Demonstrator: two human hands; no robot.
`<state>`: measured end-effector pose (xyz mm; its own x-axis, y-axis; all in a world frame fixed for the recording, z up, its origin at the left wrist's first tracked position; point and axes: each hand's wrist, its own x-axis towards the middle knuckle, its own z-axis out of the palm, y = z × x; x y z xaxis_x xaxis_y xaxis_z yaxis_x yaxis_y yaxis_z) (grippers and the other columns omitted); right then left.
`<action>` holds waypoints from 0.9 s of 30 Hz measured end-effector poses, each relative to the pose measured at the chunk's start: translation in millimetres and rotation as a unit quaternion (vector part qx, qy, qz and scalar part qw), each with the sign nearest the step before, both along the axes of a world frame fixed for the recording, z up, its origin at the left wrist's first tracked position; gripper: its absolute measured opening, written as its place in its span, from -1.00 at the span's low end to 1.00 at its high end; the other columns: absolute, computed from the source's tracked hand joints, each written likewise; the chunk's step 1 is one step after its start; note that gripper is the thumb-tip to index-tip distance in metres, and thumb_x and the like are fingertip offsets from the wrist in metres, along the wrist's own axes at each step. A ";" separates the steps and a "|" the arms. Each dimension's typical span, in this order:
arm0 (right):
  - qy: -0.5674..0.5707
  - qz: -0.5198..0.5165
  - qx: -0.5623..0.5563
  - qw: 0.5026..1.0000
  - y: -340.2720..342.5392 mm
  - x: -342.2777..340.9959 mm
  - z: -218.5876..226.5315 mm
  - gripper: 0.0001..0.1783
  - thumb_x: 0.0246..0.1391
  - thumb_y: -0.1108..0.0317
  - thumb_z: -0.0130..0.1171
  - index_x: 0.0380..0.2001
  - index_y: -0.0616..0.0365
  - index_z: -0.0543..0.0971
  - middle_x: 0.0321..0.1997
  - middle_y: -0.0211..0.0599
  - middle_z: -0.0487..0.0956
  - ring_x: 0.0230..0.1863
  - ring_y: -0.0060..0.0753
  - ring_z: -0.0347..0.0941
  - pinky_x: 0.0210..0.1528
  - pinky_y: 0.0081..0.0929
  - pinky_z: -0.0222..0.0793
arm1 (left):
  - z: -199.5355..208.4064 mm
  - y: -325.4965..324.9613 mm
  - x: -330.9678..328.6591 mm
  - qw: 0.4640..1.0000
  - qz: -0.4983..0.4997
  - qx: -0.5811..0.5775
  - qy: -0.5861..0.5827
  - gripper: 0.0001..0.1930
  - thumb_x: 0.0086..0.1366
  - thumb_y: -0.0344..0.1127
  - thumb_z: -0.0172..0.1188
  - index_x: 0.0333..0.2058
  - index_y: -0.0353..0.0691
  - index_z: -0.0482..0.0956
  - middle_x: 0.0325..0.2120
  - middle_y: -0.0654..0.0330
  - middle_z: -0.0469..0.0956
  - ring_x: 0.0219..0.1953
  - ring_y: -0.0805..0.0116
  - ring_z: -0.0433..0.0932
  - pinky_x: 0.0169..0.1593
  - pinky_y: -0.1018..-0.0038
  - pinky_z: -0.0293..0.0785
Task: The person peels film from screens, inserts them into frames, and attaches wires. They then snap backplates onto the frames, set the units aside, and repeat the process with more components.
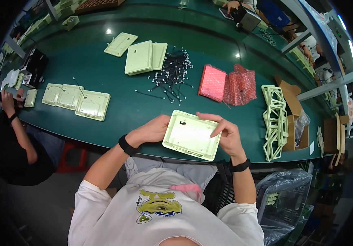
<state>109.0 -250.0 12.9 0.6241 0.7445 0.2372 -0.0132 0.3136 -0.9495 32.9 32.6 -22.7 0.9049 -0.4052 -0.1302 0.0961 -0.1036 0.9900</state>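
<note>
At the frame's lower centre, a person holds a pale green panel (184, 141) over the near edge of the table (123, 108). The right hand (229, 137) grips its upper right corner, one finger laid along the top edge and another digit over the face. The left hand (155, 128) is curled at the left edge; its fingertips are hidden, so whether it grips cannot be told. The two-sided support probably steadies the panel, and the tilt appears to keep its recessed face in the wearer's view.

The panel lies between the hands, right of the left one and left of the right one. Above it, at upper centre, are loose black cables (175, 69) and stacked panels (139, 57), presumably placed there for easy reach. Open frames (274, 123) stand in a column at right, apparently grouped by kind.
</note>
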 end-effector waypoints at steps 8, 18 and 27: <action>0.034 -0.018 -0.045 0.998 -5.2 15.3 -22.0 -0.79 0.22 0.74 0.21 -0.38 0.17 0.54 0.40 0.32 0.49 0.47 0.27 0.40 0.40 0.00 0.51 | -9.6 10.1 12.7 0.998 -0.040 0.048 0.003 -0.61 0.49 -0.38 0.19 0.25 -0.30 0.60 0.07 0.03 0.72 0.02 0.35 0.70 0.13 0.37 0.57; 0.030 0.016 -0.171 0.985 -10.4 22.1 -38.3 -0.77 0.18 0.79 0.10 -0.33 0.22 0.62 0.39 0.04 0.57 0.42 -0.09 0.50 0.38 -0.28 0.48 | 20.2 3.9 -31.6 0.961 -0.019 0.192 -0.198 -0.18 0.21 -0.36 0.47 0.42 -0.25 0.33 0.47 -0.06 0.20 0.26 0.03 0.47 0.23 0.23 0.54; -0.301 -0.002 -0.379 0.875 -19.8 3.2 3.9 -0.35 -0.01 0.48 0.48 0.21 0.17 0.56 0.56 -0.03 0.36 0.58 0.14 0.22 0.56 0.01 0.21 | 10.9 -17.3 -37.8 0.905 0.014 0.341 -0.256 -0.11 0.00 -0.27 0.60 0.28 -0.46 0.38 0.40 -0.13 0.30 0.21 -0.12 0.43 0.34 0.12 0.43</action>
<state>112.2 -269.7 16.7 0.5588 0.8285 -0.0359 0.5613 -0.4098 -0.7190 -4.8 15.3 -11.8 0.9262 -0.3641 0.0979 -0.3443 -0.7109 0.6132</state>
